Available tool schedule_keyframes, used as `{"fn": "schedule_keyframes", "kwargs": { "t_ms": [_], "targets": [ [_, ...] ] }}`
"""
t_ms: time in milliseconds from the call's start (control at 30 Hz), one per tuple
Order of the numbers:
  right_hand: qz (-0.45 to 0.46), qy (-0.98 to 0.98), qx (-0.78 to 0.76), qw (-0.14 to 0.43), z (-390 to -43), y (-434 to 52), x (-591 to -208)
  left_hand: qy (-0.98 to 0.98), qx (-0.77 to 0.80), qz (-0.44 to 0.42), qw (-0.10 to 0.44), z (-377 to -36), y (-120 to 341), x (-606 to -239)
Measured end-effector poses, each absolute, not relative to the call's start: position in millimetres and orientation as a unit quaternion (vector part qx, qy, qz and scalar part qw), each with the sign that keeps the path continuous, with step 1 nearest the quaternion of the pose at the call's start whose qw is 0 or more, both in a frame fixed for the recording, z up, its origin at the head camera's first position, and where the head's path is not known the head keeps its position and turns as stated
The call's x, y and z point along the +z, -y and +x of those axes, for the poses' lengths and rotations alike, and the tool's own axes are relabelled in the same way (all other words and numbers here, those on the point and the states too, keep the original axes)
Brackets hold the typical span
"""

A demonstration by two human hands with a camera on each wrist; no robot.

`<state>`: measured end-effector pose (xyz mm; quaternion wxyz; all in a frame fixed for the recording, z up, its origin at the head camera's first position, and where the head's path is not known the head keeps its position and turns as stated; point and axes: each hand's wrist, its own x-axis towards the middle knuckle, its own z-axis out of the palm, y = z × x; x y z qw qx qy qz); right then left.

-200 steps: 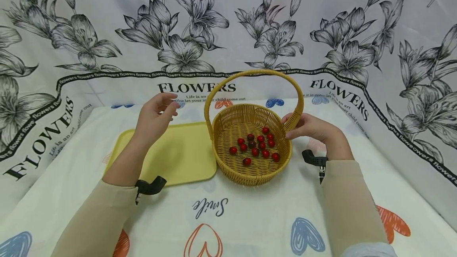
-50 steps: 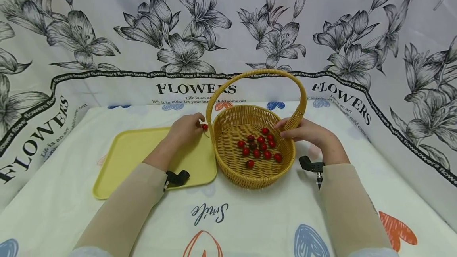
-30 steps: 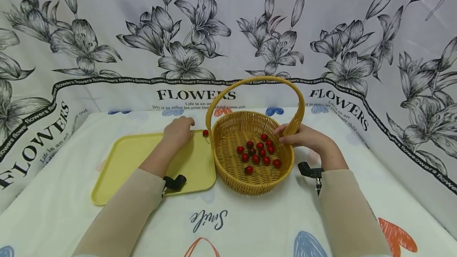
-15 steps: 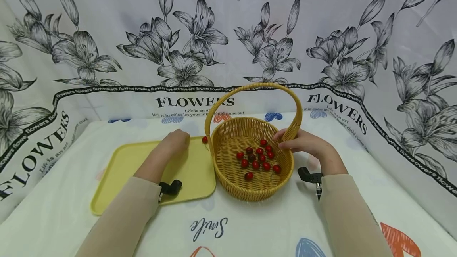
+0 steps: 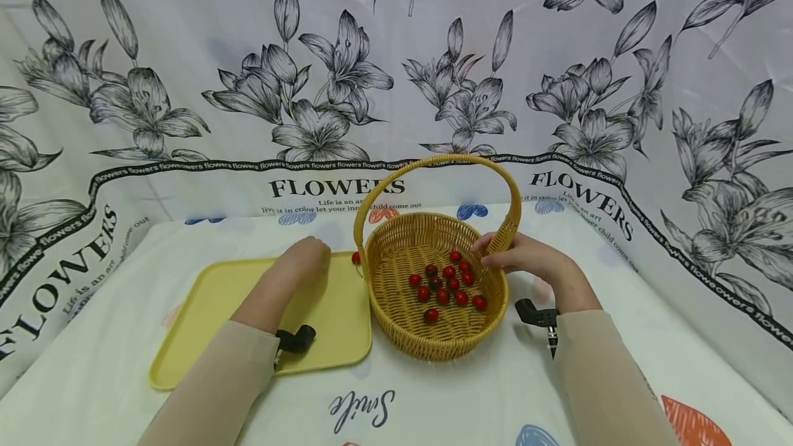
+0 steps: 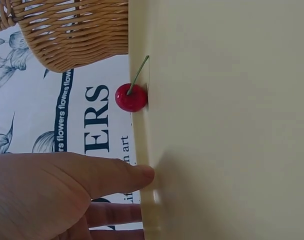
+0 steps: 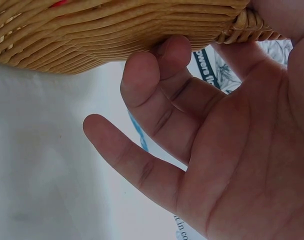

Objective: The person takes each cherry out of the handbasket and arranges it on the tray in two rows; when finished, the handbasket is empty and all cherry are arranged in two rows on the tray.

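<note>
Cherry (image 6: 131, 97) with a green stem lies at the far edge of the yellow tray (image 5: 204, 308), between the left hand (image 5: 301, 266) and the wicker basket (image 5: 396, 322).

Just beside the cherry but apart from it, the left hand rests on the tray's rim with fingers relaxed and straight, gripping nothing; the left wrist view shows a fingertip touching the rim. On the basket's other side, the right hand (image 5: 526, 263) holds the base of the arched handle (image 5: 434, 160), its fingers curled round the rim there. More red cherries (image 5: 442, 284) lie in the basket. Tray and basket stand side by side on a cloth with coloured hearts (image 5: 434, 398), before a flower-printed backdrop (image 5: 347, 88).
</note>
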<state>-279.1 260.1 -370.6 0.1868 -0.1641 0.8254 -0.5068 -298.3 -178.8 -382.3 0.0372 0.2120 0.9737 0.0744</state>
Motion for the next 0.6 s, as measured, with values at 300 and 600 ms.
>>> {"fn": "schedule_keyframes", "kwargs": {
  "t_ms": [300,600],
  "targets": [
    [-0.171,-0.826,-0.505,0.183,-280,-261,-372,-0.98,0.146,0.121,-0.056,-273,183,-337],
    [-0.166,-0.834,-0.5,0.164,-281,-260,-370,-0.869,0.289,0.155,-0.371,-235,160,-297]
  ]
}}
